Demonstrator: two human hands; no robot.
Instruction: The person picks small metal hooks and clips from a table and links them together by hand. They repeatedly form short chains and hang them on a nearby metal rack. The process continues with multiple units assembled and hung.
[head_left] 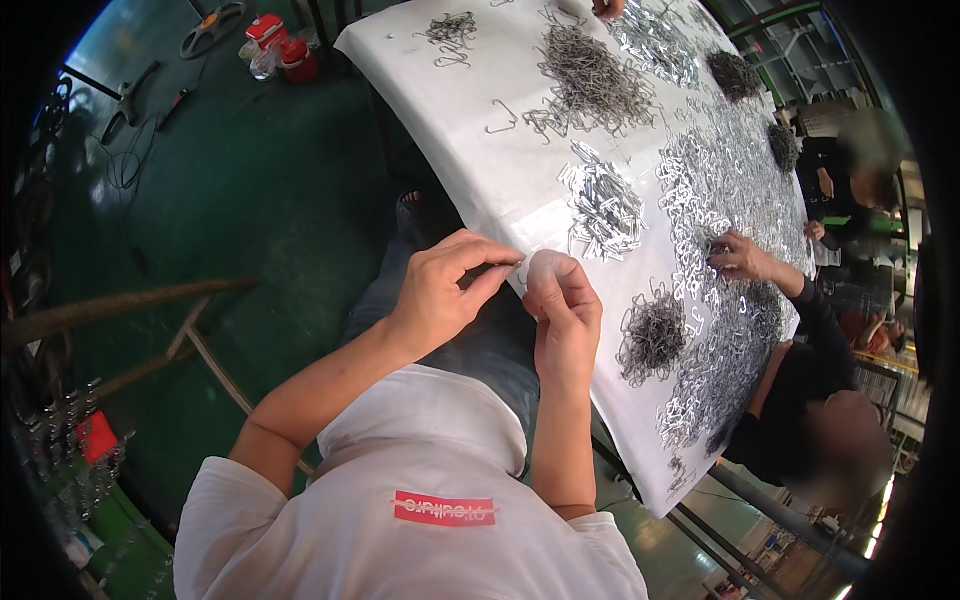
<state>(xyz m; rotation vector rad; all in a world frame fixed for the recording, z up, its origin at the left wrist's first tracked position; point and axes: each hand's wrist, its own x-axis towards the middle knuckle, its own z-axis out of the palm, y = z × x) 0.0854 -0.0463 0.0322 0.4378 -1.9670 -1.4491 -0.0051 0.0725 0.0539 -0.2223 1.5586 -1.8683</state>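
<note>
Presently, our left hand (435, 290) holds a tiny metal piece (520, 263) in a narrow grip, by the left edge of the worktop (430, 85); we cannot tell what our right hand (565, 310) holds; a slackened pinch could drop the piece floorward.

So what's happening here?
At the edge of a white-covered table, the wearer's left hand and right hand are close together, fingers pinched, seemingly on a small piece too fine to identify. Piles of shiny metal pieces and dark wire hooks lie beyond. A co-worker's hand is at the wide silvery spread.
</note>
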